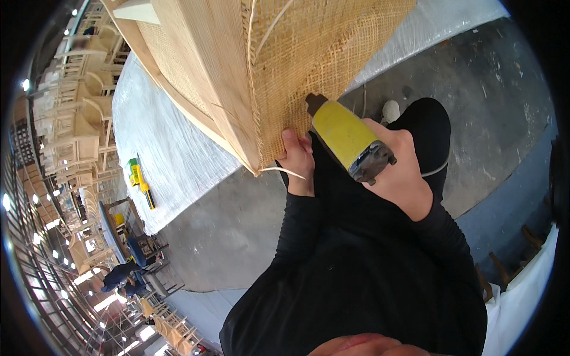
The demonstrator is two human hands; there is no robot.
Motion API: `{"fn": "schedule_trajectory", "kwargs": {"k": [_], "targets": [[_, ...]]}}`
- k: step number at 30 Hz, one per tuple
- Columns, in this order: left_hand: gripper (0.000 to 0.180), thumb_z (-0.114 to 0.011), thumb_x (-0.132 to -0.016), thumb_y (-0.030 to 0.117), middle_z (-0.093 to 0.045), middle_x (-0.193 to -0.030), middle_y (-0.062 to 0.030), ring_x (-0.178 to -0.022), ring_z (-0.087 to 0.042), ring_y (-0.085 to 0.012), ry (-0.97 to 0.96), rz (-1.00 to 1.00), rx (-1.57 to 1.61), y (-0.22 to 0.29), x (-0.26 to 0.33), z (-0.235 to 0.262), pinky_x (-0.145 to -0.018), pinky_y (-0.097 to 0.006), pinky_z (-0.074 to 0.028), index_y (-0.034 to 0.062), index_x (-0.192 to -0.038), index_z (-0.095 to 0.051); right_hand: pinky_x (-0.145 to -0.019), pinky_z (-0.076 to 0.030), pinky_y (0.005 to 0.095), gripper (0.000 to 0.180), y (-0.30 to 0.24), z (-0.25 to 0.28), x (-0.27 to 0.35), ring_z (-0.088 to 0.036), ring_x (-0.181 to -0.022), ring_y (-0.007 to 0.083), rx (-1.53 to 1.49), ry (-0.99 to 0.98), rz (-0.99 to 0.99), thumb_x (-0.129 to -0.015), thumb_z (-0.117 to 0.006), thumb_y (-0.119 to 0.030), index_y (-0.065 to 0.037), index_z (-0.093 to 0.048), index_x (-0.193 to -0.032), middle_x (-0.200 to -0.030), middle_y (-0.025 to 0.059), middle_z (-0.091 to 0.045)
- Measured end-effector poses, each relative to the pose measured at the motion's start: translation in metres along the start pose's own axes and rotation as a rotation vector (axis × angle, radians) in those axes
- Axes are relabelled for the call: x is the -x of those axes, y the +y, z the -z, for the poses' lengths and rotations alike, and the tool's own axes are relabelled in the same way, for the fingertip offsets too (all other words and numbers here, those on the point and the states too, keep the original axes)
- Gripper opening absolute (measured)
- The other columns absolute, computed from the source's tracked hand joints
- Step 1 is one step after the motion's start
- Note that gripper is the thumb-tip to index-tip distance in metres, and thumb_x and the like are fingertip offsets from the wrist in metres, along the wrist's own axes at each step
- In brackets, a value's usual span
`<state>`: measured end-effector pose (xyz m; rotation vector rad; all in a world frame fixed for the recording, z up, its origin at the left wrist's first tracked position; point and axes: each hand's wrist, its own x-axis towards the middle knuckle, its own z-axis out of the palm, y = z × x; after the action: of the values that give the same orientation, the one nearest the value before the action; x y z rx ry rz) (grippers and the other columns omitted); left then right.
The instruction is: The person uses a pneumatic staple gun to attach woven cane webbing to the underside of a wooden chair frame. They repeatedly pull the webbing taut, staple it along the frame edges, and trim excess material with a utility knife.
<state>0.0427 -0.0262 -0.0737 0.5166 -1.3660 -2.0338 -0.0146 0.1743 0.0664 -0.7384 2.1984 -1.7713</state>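
A light wooden furniture frame (202, 65) with a woven cane panel (309, 53) lies on a workbench. My left hand (297, 159) grips the lower edge of the cane panel at the frame's corner, where a loose cane strand (285, 171) sticks out. My right hand (398, 169) holds a yellow power tool (346, 137) with a grey rear end, its dark nose pressed against the cane panel's edge. Both my forearms are in black sleeves.
The workbench (172, 148) is covered in white plastic sheeting, and a yellow and green tool (140, 180) lies on it at the left. Stacked wooden chair frames (77, 101) fill the far left. A person in dark clothes (122, 276) works at the lower left. Grey concrete floor (504, 107) lies below.
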Motion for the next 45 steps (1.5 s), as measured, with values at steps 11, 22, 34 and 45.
{"fn": "schedule_trajectory", "kwargs": {"k": [11, 22, 34, 45], "targets": [[0.034, -0.054, -0.109, 0.036, -0.067, -0.092, -0.0109, -0.056, -0.057, -0.0153, -0.012, -0.156, -0.105, -0.002, -0.003, -0.005, -0.047, -0.028, -0.047, 0.0048, -0.123, -0.053, -0.071, -0.057, 0.0372, 0.052, 0.013, 0.003, 0.000, -0.070, -0.087, 0.0441, -0.036, 0.127, 0.108, -0.065, -0.071, -0.002, 0.001, -0.066, -0.117, -0.087, 0.0262, -0.069], [0.044, -0.050, -0.110, 0.043, -0.050, -0.054, -0.0045, -0.046, -0.049, -0.0167, -0.065, -0.245, -0.108, 0.001, -0.003, -0.005, -0.046, -0.030, -0.043, 0.0079, -0.083, -0.052, -0.073, -0.056, 0.0309, 0.040, 0.047, 0.074, 0.002, -0.077, -0.084, 0.0305, 0.151, 0.451, 0.145, -0.074, -0.083, -0.001, 0.006, -0.068, -0.111, -0.092, 0.0195, -0.075], [0.035, -0.052, -0.109, 0.035, -0.065, -0.085, -0.0104, -0.053, -0.056, -0.0156, -0.004, -0.132, -0.116, 0.001, 0.002, -0.006, -0.047, -0.029, -0.047, 0.0017, -0.121, -0.055, -0.072, -0.055, 0.0267, 0.032, 0.014, -0.010, -0.004, -0.074, -0.078, 0.0166, -0.086, 0.075, 0.112, -0.084, -0.078, -0.006, 0.005, -0.068, -0.113, -0.089, 0.0121, -0.075], [0.030, -0.057, -0.108, 0.033, -0.061, -0.071, -0.0074, -0.050, -0.056, -0.0147, 0.028, -0.095, -0.133, -0.003, 0.002, -0.007, -0.045, -0.029, -0.046, 0.0027, -0.109, -0.060, -0.066, -0.054, 0.0272, 0.035, -0.002, -0.025, -0.001, -0.074, -0.071, 0.0224, 0.092, 0.064, 0.158, -0.080, -0.079, -0.006, 0.003, -0.068, -0.111, -0.086, 0.0132, -0.074]]}}
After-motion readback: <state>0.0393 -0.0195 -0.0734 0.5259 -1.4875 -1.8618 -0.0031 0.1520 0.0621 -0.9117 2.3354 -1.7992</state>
